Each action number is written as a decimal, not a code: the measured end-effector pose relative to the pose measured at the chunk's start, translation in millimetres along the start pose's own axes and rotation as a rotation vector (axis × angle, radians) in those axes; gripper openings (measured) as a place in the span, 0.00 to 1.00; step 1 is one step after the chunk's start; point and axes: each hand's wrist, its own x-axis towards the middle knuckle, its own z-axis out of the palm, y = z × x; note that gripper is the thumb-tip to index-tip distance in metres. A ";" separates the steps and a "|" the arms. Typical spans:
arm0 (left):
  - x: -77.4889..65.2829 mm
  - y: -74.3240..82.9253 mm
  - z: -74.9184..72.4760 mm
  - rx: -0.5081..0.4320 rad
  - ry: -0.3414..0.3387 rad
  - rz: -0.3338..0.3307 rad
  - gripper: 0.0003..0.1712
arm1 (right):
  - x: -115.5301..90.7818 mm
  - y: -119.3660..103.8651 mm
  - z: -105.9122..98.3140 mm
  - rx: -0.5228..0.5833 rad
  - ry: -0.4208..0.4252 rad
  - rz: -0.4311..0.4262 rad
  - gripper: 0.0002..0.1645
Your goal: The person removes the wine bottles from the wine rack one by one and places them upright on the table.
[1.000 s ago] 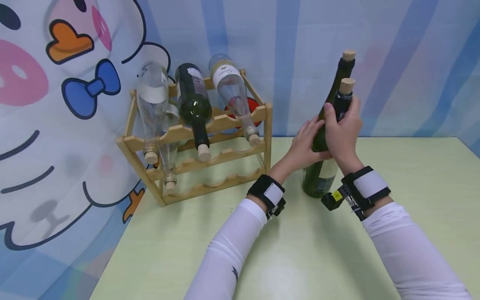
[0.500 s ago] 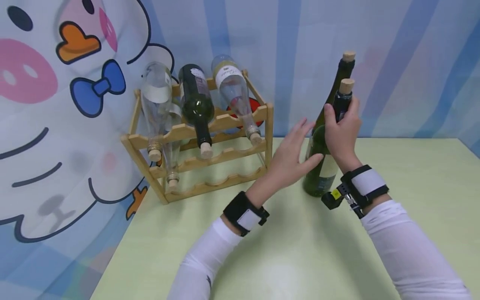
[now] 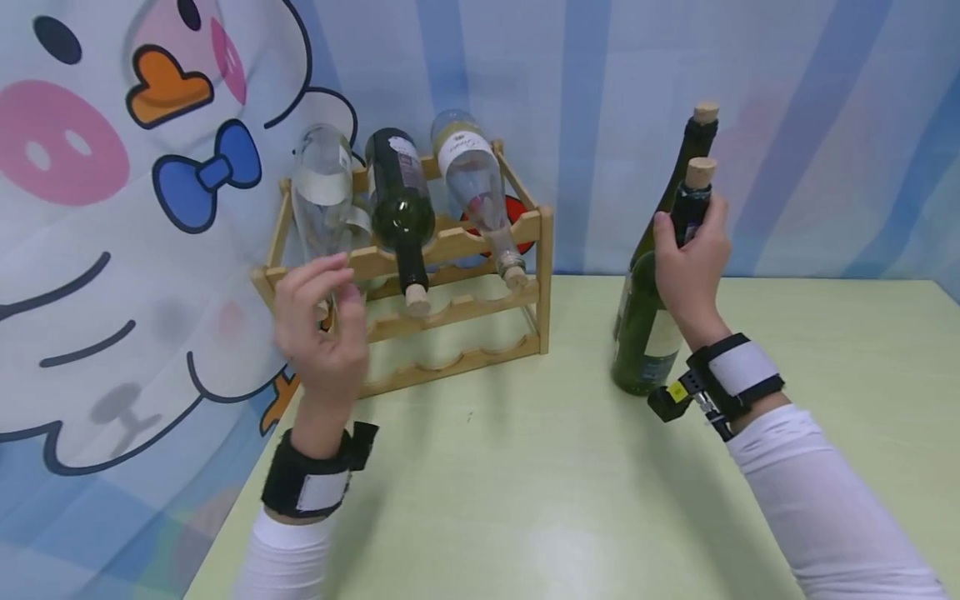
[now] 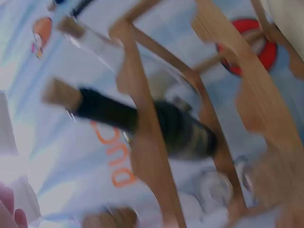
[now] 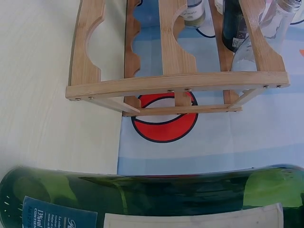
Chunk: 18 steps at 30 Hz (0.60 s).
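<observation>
1. At three o'clock, the right hand [image 3: 693,275] grips the near green bottle [image 3: 647,333], apparently standing on the table [image 3: 525,467].
2. At nine, before the rack [image 3: 457,245], the left hand [image 3: 322,329] looks empty, loosely half-curled.
3. Seems a steady-and-reach step; the next probably calls for careful fingers.

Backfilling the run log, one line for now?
left hand: before left end of rack | right hand: grips front green bottle by neck
</observation>
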 end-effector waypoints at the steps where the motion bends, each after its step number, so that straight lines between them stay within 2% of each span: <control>1: 3.5 -5.3 -5.9 0.031 0.031 -0.038 0.08 | -0.4 0.0 0.2 -0.002 0.001 -0.001 0.25; 4: 14.4 -16.2 -21.4 0.079 0.087 -0.172 0.10 | -1.8 -0.7 0.8 -0.001 0.001 -0.006 0.25; 6: 19.0 -26.7 -30.1 0.088 0.104 -0.283 0.11 | -1.9 -0.3 1.1 0.004 -0.001 -0.010 0.25; 10: 17.6 -60.9 -45.0 0.122 0.081 -0.523 0.09 | -1.2 1.1 1.7 0.009 0.000 -0.010 0.25; 12: 13.0 -77.5 -48.4 0.148 0.042 -0.605 0.09 | -1.1 1.2 1.7 0.016 -0.001 -0.005 0.25; 15: 5.6 -89.4 -46.6 0.184 -0.006 -0.653 0.09 | -1.3 0.0 0.7 0.026 0.002 0.002 0.24; 18: -3.5 -99.3 -42.8 0.229 -0.032 -0.633 0.08 | -1.2 0.0 -0.8 0.033 0.005 0.007 0.23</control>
